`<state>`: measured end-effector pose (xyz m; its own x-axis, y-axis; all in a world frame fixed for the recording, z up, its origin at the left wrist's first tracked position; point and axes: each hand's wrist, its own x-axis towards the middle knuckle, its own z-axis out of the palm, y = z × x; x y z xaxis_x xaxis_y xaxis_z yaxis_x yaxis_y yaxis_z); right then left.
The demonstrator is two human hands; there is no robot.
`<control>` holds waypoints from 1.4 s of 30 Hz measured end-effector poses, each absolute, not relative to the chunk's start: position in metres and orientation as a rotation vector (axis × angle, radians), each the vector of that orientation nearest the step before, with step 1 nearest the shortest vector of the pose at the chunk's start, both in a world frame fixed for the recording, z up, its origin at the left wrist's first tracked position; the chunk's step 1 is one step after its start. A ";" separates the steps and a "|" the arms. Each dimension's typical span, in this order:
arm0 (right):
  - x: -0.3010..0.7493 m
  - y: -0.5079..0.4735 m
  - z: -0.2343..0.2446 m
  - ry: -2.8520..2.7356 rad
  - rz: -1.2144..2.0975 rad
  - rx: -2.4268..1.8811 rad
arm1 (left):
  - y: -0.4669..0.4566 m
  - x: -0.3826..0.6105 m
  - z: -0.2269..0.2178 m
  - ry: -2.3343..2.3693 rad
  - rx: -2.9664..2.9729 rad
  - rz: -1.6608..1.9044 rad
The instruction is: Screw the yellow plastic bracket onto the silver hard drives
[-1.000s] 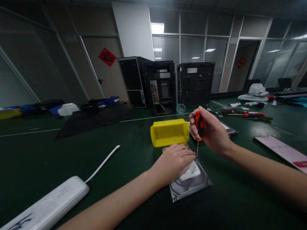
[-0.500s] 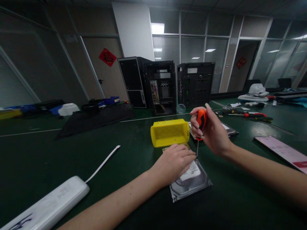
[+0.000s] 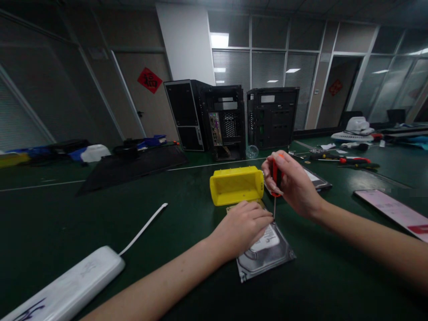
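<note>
A silver hard drive (image 3: 272, 254) with a white label lies on the green table. My left hand (image 3: 245, 225) rests across its upper part, fingers together and holding it down; the thumb is hidden. My right hand (image 3: 292, 180) is wrapped round the orange-and-black handle of a screwdriver (image 3: 274, 207). The shaft stands nearly upright, its tip at the drive's right edge beside my left fingertips. Just behind the drive is a yellow plastic bin (image 3: 236, 185), its open side towards me. A second hard drive (image 3: 314, 177) lies partly hidden behind my right hand.
A white power strip (image 3: 83, 276) lies front left, a phone (image 3: 394, 209) on the right. Several black computer cases (image 3: 224, 120) stand at the back. Hand tools (image 3: 351, 159) lie back right, near a white device (image 3: 357, 127). A black panel (image 3: 133, 167) lies back left.
My right hand's grip on the screwdriver handle has shifted: the thumb, raised before, now lies folded against the handle. My left hand and the hard drive have stayed in place.
</note>
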<state>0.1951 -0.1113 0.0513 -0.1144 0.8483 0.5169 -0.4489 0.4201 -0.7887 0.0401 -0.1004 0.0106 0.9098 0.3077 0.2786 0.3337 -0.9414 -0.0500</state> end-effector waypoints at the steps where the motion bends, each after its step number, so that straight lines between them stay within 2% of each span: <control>1: 0.195 -0.111 0.051 -1.249 1.157 -0.413 | -0.100 0.040 0.011 -0.501 -2.975 -0.413; 12: 0.201 -0.103 0.049 -1.187 1.304 -0.320 | -0.101 0.040 0.011 -0.510 -2.961 -0.407; 25: 0.195 -0.110 0.053 -1.254 1.178 -0.443 | -0.101 0.040 0.011 -0.517 -2.968 -0.400; 42: 0.195 -0.108 0.050 -1.240 1.239 -0.401 | -0.102 0.041 0.012 -0.491 -2.956 -0.400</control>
